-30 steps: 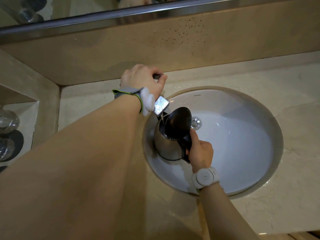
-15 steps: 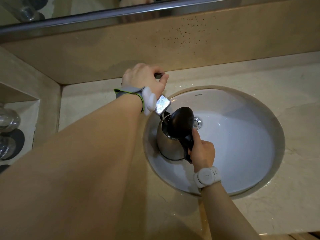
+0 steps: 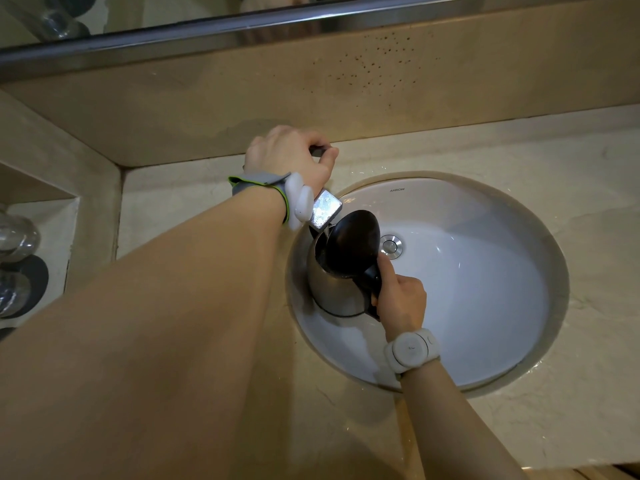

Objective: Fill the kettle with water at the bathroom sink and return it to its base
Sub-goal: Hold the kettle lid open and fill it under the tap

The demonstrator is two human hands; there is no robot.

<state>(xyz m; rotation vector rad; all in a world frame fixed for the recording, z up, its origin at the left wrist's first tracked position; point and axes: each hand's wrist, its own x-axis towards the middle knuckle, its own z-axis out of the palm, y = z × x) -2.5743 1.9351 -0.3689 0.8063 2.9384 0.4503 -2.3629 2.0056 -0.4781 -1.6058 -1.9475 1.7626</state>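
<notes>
A steel kettle with its black lid flipped up sits inside the left part of the white sink. My right hand grips its black handle. The square chrome faucet spout hangs right over the kettle's opening, and a thin stream of water runs into it. My left hand is closed over the faucet lever behind the spout, mostly hiding it.
Beige marble counter rings the sink, with a raised backsplash and a mirror's metal edge behind. At the far left a lower shelf holds glass items on dark coasters. The drain plug shows beside the kettle lid.
Almost nothing differs: both hands keep their grips, the kettle stays under the spout, and the view has shifted very slightly.
</notes>
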